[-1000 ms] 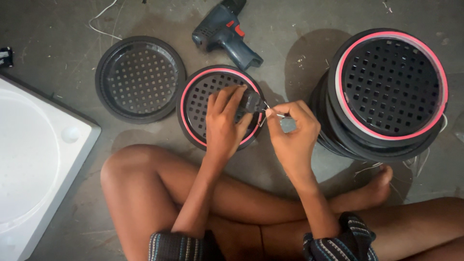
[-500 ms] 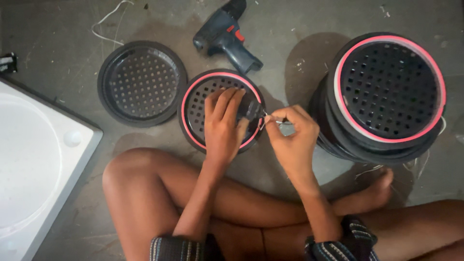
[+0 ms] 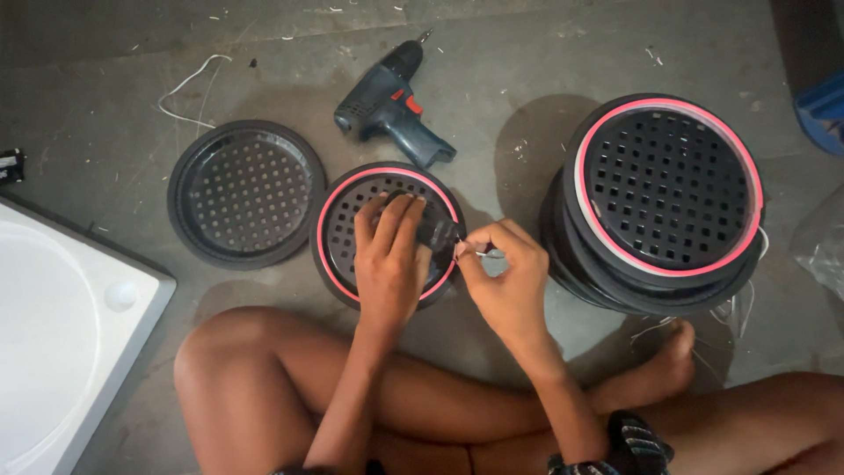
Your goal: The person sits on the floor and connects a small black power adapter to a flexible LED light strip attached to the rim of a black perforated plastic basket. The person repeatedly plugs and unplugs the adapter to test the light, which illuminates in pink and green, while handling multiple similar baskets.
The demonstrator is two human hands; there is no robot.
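A round black perforated grille with a pink ring (image 3: 347, 220) lies on the floor in front of my crossed legs. My left hand (image 3: 391, 264) presses flat on it, fingers over a small dark part at its right rim. My right hand (image 3: 501, 281) is beside it at that rim, its thumb and forefinger pinched on a thin pale wire (image 3: 479, 253). The small dark part is mostly hidden under my left fingers.
A second black grille without a ring (image 3: 242, 207) lies to the left. A blue-grey cordless drill (image 3: 387, 105) lies beyond. A stack of ringed grilles (image 3: 668, 202) stands at the right. A white tray (image 3: 61, 343) sits at the left, and a loose white wire (image 3: 189, 88) lies on the floor.
Both hands stay at the right rim of the ringed grille, shifting only slightly. The view has moved a little.
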